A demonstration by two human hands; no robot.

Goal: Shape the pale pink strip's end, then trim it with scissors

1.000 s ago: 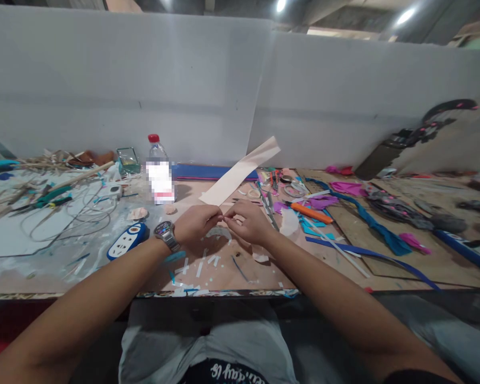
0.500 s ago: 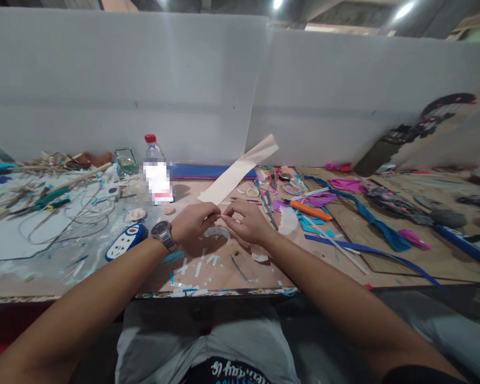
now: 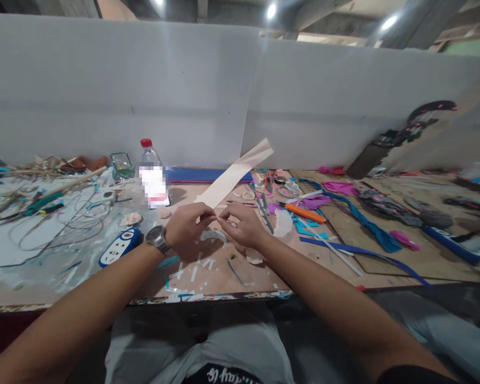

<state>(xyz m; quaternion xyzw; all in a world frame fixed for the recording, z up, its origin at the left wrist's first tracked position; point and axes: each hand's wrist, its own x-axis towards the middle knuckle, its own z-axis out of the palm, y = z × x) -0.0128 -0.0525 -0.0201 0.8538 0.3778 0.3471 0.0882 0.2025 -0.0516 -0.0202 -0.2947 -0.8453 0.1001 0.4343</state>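
Above the middle of the worktable, my left hand (image 3: pixel 189 224) and my right hand (image 3: pixel 243 223) meet at their fingertips. Both pinch, thumb against finger, at one spot; whatever is between the fingertips is too small to make out. A steel wristwatch (image 3: pixel 159 240) is on my left wrist. Just beyond my hands a long cream strip (image 3: pixel 234 173) slants up to the right, its near end close behind my left fingers. Below the hands, a whitish translucent curved piece (image 3: pixel 214 236) lies on the table. A pale rounded piece (image 3: pixel 283 223) is to the right of my right hand.
On the left are a red-capped bottle (image 3: pixel 146 143), a blue-and-white power strip (image 3: pixel 120 247) and green-handled pliers (image 3: pixel 44 201). An orange cutter (image 3: pixel 304 212), scissors (image 3: pixel 262 205) and blue ribbon (image 3: pixel 368 253) are on the right. A white partition (image 3: pixel 184 80) stands behind; scraps litter the front edge.
The whole view has shifted slightly, with things appearing a little lower and further left. My fingertips remain together in nearly the same pinch.
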